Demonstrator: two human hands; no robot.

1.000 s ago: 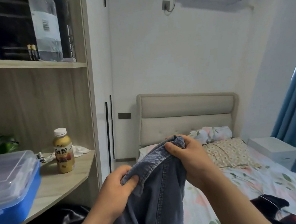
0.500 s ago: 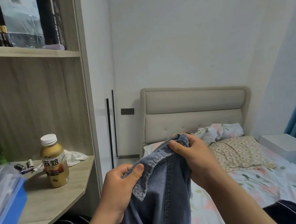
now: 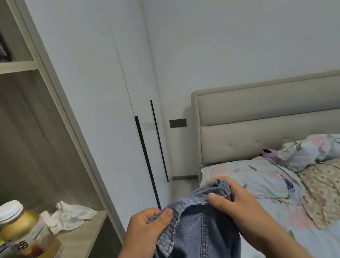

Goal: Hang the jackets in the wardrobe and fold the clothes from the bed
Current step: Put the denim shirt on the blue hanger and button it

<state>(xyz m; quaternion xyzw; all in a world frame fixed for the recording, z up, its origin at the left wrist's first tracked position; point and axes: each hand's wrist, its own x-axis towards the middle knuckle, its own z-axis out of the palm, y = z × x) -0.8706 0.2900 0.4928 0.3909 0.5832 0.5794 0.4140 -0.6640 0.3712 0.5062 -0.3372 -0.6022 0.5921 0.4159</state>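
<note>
A blue denim jacket (image 3: pixel 198 238) hangs in front of me at the bottom centre. My left hand (image 3: pixel 145 231) pinches one end of its collar between thumb and fingers. My right hand (image 3: pixel 232 208) grips the bunched collar a little higher and to the right. Behind them stands the white wardrobe (image 3: pixel 104 106), its doors closed, with two long black handles. The bed (image 3: pixel 274 191) with a floral sheet lies to the right, below a beige padded headboard.
On the left is a wooden shelf unit (image 3: pixel 72 248) holding a drink bottle (image 3: pixel 28 238) with a white cap and a crumpled white tissue (image 3: pixel 69 216). Pillows and a patterned blanket (image 3: pixel 336 187) lie at the head of the bed. A narrow floor gap separates wardrobe and bed.
The view has swung left and closer to the wardrobe; the air conditioner and curtain have left the frame. Both hands keep the same hold on the jacket collar.
</note>
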